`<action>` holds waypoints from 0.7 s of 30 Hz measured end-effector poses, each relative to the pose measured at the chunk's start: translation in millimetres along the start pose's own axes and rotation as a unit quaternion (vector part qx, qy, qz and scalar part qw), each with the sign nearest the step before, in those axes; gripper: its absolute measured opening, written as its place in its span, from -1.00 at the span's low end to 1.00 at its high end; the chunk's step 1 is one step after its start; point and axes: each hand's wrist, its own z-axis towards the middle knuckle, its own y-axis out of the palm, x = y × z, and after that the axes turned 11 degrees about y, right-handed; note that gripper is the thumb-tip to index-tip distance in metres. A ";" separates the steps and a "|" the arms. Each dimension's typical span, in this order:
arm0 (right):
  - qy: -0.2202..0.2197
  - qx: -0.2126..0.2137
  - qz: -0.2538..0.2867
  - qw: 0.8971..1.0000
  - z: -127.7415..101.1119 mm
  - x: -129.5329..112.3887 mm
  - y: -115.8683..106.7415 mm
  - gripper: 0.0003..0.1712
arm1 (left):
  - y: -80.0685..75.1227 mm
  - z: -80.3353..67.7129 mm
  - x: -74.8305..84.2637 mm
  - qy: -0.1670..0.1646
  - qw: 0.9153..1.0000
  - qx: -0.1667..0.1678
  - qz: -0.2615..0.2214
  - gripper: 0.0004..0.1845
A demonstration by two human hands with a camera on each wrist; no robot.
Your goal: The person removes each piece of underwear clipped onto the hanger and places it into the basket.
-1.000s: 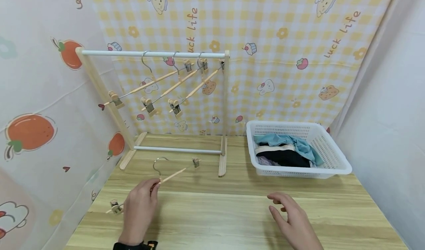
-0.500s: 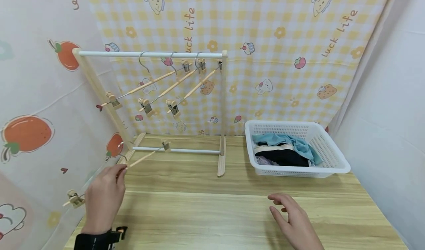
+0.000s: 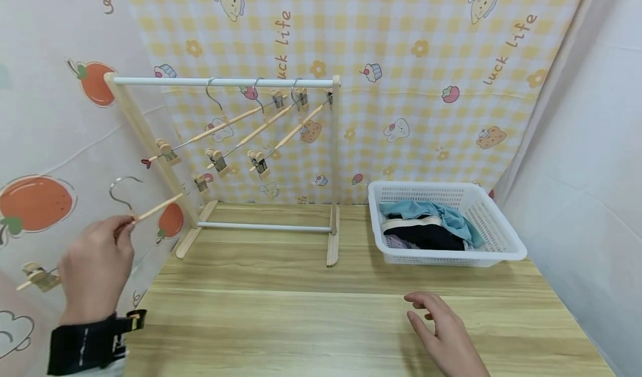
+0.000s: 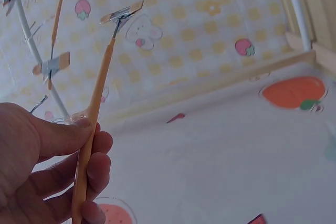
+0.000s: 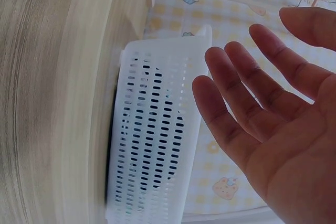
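Note:
My left hand (image 3: 97,263) grips a wooden clip hanger (image 3: 159,206) by its middle bar, just below the metal hook. In the head view it is raised at the left, in front of the rack's left post. The left wrist view shows thumb and fingers curled round the hanger's bar (image 4: 100,87), with a clip at its far end. My right hand (image 3: 443,329) hovers over the table's right front, fingers relaxed and holding nothing. The right wrist view has its palm and loose fingers (image 5: 244,77) in front of the white basket (image 5: 152,124).
A wooden rack with a white top rail (image 3: 160,81) carries three clip hangers (image 3: 263,125). To its right stands the white basket (image 3: 446,258) with blue cloth (image 3: 418,209) and black cloth (image 3: 423,236) inside. Patterned curtains surround the wooden table (image 3: 281,321).
My left hand has lifted the clip hanger off the table and carried it left and upward, towards the rack's left post. My right hand has stayed in place.

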 end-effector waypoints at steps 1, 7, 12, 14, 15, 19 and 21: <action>-0.004 0.002 0.000 1.000 -0.1 0.5 0.2 -0.69 | -2.0 4.3 -3.1 0.002 1.000 0.005 0.002 -0.84; -0.015 0.014 -0.002 1.000 -0.5 2.4 1.2 -0.69 | -12.0 32.4 -12.4 -0.009 1.000 -0.011 0.017 -0.79; -0.006 0.002 -0.003 1.000 0.2 1.9 0.7 -0.68 | -14.3 53.5 -14.2 -0.011 1.000 -0.015 0.011 -0.75; -0.004 -0.002 -0.003 1.000 0.2 1.5 0.2 -0.69 | -14.2 60.7 -14.9 -0.013 1.000 -0.017 0.010 -0.73; -0.004 -0.002 -0.002 1.000 0.2 1.4 0.0 -0.69 | -14.1 64.4 -15.0 -0.012 1.000 -0.018 0.009 -0.73; 0.000 -0.007 -0.002 1.000 0.3 1.5 -0.4 -0.69 | -13.5 81.5 -13.8 -0.001 1.000 -0.018 0.001 -0.71; -0.002 -0.006 -0.003 1.000 0.2 1.8 -0.2 -0.69 | -13.4 90.8 -12.7 0.011 1.000 -0.015 -0.009 -0.71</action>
